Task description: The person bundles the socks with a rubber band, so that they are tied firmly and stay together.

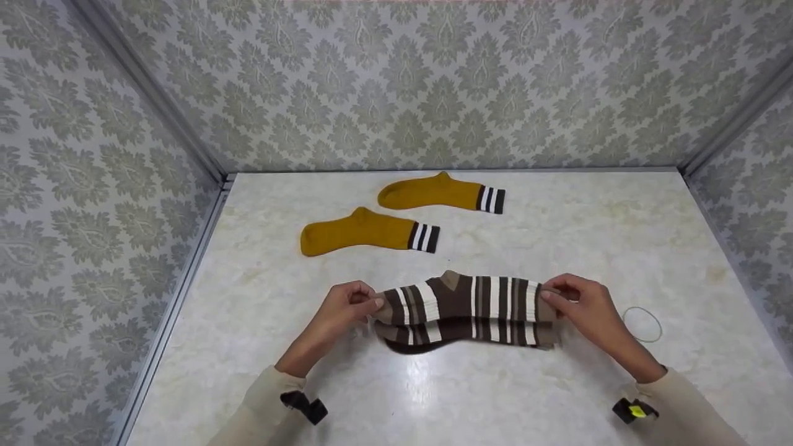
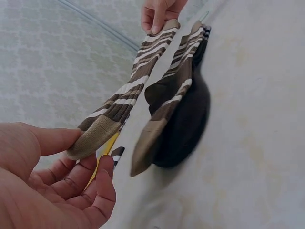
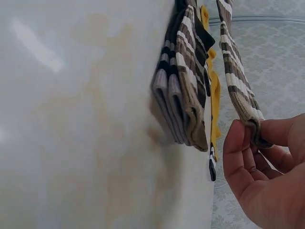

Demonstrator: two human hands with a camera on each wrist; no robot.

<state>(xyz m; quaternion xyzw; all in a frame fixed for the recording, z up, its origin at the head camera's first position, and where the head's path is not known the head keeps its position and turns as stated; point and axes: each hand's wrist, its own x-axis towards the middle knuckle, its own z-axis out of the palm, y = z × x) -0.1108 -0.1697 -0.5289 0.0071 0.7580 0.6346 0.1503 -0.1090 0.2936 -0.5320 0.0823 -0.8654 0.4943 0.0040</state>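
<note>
Held up at both ends is a brown, tan and white striped sock. My left hand pinches its tan toe; my right hand pinches the tan cuff between thumb and fingers. Below it, apart from it in both wrist views, a matching striped sock lies on a stack. Under that one, dark socks show in the left wrist view, and their grey-and-black cuffs appear in the right wrist view. From the head camera, the raised sock hides part of this stack.
Two mustard socks with black-and-white striped cuffs lie flat farther back, one nearer and one behind it. A thin pale green loop rests beside my right wrist. Patterned walls border the light marbled table.
</note>
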